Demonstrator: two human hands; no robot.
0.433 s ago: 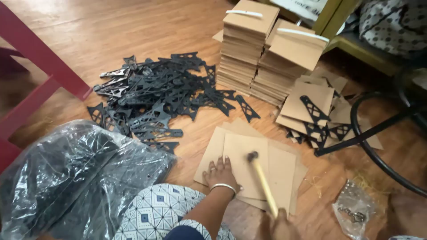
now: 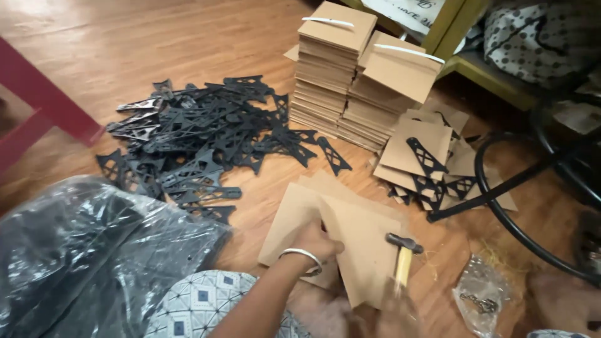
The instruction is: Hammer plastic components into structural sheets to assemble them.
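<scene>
Nearest, a patterned knee (image 2: pixel 213 307) and a crinkled black plastic bag (image 2: pixel 94 250) fill the lower left. Just beyond, the left hand (image 2: pixel 316 241), a metal bangle (image 2: pixel 303 258) on its wrist, lies on a loose pile of cards (image 2: pixel 363 250) on the wooden floor (image 2: pixel 188 37); its fingers are curled over the edge of the top card, pressing it down. These cards are plain brown, flat, rectangular and fanned at slight angles, the top one tilted. The right hand (image 2: pixel 397 307) is blurred at the bottom edge, closed around the pale wooden handle of a hammer (image 2: pixel 404 253), whose dark metal head is over the top card's right corner. To the right lies a clear bag (image 2: pixel 479 300) of small metal parts. Farther out, a heap of black lattice cutouts (image 2: pixel 200 144) spreads across the floor on the left, and on the right more cards (image 2: pixel 419 150) with cutouts on them lie beside a black metal frame (image 2: pixel 501 188). Farthest back stand two tall card stacks (image 2: pixel 350 81).
</scene>
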